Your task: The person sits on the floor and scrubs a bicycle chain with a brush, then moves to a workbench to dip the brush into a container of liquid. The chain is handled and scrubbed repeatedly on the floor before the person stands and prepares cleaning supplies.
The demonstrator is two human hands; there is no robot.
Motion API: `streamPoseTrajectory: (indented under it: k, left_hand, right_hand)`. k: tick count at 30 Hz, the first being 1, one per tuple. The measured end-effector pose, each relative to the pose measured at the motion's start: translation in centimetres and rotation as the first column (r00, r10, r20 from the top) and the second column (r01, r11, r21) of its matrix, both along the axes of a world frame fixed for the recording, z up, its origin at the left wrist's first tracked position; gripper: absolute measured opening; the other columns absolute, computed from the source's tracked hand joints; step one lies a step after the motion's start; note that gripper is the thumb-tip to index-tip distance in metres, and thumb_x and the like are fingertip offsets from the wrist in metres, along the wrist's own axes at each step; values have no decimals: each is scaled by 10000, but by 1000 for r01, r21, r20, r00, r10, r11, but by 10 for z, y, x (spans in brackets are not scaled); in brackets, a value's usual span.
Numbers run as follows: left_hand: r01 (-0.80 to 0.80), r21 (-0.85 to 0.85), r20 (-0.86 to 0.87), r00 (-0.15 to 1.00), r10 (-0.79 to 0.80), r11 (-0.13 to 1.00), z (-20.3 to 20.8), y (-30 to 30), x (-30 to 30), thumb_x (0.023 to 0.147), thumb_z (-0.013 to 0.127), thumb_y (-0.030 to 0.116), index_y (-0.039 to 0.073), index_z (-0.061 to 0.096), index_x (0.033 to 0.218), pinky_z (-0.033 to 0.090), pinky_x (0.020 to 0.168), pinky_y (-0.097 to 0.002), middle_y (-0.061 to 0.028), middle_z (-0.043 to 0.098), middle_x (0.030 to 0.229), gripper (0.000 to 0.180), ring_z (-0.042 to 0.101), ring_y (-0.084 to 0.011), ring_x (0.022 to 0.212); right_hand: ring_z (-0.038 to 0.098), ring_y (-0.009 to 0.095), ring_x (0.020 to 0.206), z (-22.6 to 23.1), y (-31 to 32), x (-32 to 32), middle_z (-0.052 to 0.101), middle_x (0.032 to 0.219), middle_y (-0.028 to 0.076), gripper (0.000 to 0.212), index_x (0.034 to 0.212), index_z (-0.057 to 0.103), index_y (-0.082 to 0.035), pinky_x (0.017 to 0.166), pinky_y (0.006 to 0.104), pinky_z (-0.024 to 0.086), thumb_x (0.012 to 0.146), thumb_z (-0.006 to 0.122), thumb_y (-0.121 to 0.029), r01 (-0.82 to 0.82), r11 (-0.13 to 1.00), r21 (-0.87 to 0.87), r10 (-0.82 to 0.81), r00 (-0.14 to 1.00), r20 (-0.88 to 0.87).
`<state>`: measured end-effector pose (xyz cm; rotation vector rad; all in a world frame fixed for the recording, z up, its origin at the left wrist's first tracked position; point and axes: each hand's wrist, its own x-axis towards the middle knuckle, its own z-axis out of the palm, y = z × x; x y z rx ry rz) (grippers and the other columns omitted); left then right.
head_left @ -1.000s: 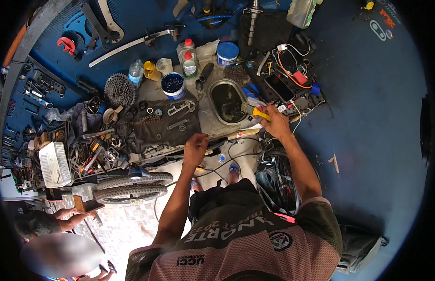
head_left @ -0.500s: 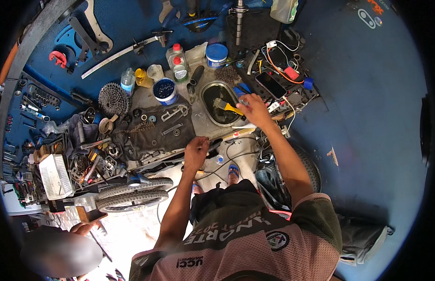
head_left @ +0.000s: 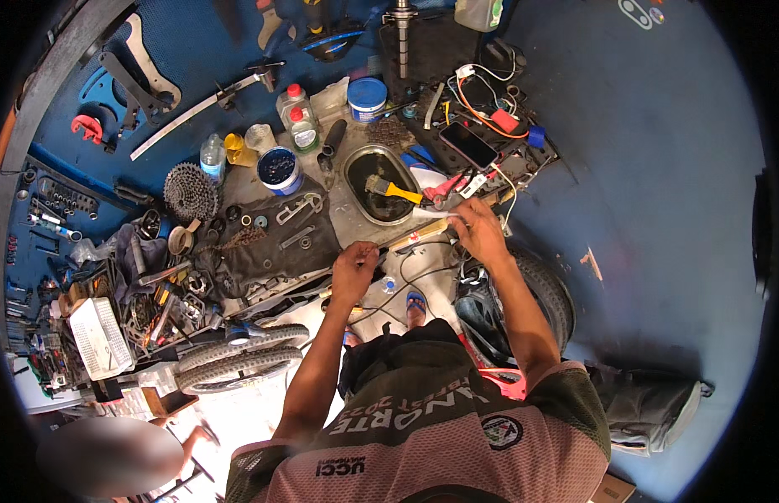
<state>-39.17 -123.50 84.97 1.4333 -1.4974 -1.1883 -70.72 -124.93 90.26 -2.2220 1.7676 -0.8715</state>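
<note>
A thin white strip [head_left: 436,215] is pinched in the right hand [head_left: 480,232], just below the oval metal pan [head_left: 360,191] where a yellow-handled brush [head_left: 391,189] lies. The left hand [head_left: 354,273] has its grip closed around a dark slim tool [head_left: 379,249]. Around them, a cluttered blue floor [head_left: 641,168]: tubs, bottles, a cassette [head_left: 189,191], wrenches, tyres [head_left: 238,359].

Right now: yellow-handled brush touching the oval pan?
Touching. Head view shows the yellow-handled brush lying inside the oval pan, bristles down in it.
</note>
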Motion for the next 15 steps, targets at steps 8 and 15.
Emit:
streamPoseTrajectory:
  k: [8,15]
  left_hand:
    - [29,-9,45,999,-29,1000,13,-1,-12,1008,708,179,-1,749,1143,593,845,-364,-139,803,1021,228,775,-221,933]
    - [264,311,-489,868,-84,913,47,-7,-35,1012,789,297,145,318,1663,639,796,-354,-122,745,1198,818,741,-239,1045]
  right_hand:
    - [689,419,902,57,-11,-9,676,983,176,225,1088,677,-26,799,496,544,1006,728,-230,111,993,29,-114,983,146]
    - [617,62,743,97,-8,0,711,899,-9,136,1067,667,-51,615,269,464,1076,689,-185,-11,982,187,-116,746,656]
